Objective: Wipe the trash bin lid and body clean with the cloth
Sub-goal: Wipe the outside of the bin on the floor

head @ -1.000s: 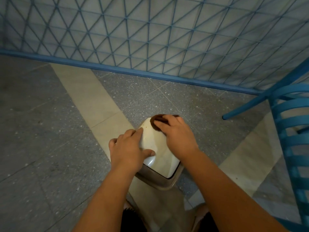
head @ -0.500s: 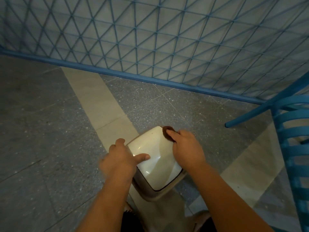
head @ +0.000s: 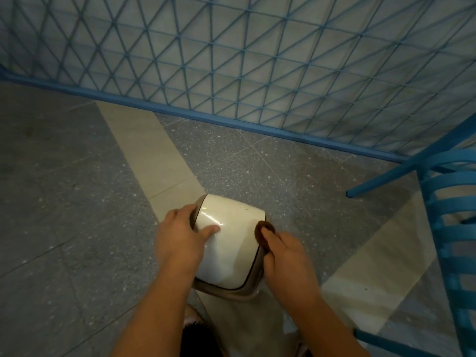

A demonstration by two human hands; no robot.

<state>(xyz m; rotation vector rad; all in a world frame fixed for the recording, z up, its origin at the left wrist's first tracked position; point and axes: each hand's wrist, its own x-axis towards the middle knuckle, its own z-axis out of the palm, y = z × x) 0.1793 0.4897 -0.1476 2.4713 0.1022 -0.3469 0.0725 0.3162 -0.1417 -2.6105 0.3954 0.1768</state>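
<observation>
— Bin (head: 226, 292) position?

— It stands on the speckled grey floor (head: 64, 202), near a pale stripe, just in front of the person's knees. Its white lid (head: 229, 243) is domed and glossy, set in a grey rim.

— And the hands?

— Left hand (head: 180, 238) grips the lid's left edge, fingers curled over the side and thumb lying on top. Right hand (head: 286, 256) pinches a small brown cloth (head: 264, 229) and presses it against the right rim of the lid.

— Anything around?

— Blue lattice fence (head: 231, 60) runs along the far side of the floor, and a blue slatted chair (head: 448, 228) stands at the right, apart from the bin.
</observation>
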